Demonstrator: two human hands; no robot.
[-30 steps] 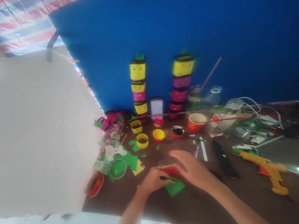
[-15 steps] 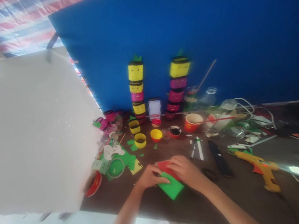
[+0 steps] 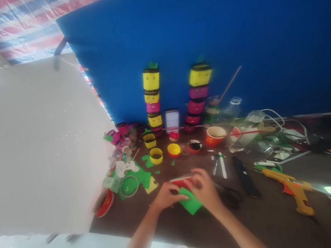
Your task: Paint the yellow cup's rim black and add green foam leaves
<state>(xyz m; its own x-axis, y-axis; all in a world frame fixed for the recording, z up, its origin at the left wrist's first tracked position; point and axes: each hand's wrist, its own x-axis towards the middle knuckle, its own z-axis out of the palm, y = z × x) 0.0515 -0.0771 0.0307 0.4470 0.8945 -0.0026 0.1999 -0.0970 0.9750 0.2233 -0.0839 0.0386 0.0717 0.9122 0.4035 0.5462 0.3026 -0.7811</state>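
My left hand [image 3: 166,196] is closed on a green sheet [image 3: 192,203], its thumb lying over the near side. Against the sheet's far side is a red piece [image 3: 181,182], partly covered by my fingers; blur hides its exact kind. From the right, my right hand [image 3: 206,191] bends its fingers round the red piece's right end, with the index finger raised. Both hands are just above the dark table. Close to my right hand lie black-handled scissors [image 3: 232,196], their blades mostly hidden.
A yellow glue gun [image 3: 291,185] lies at right, beside a black case [image 3: 244,176] and a white pen [image 3: 222,165]. Cups, including a red paper cup [image 3: 214,137], stand behind. Green scraps [image 3: 142,178] and a tape roll [image 3: 129,186] are at left. Two face-decorated stacks [image 3: 152,96] rise behind.
My right hand has lifted its index finger and turned more upright. The red piece now looks flatter, and less of the green sheet shows. More of the scissors is uncovered.
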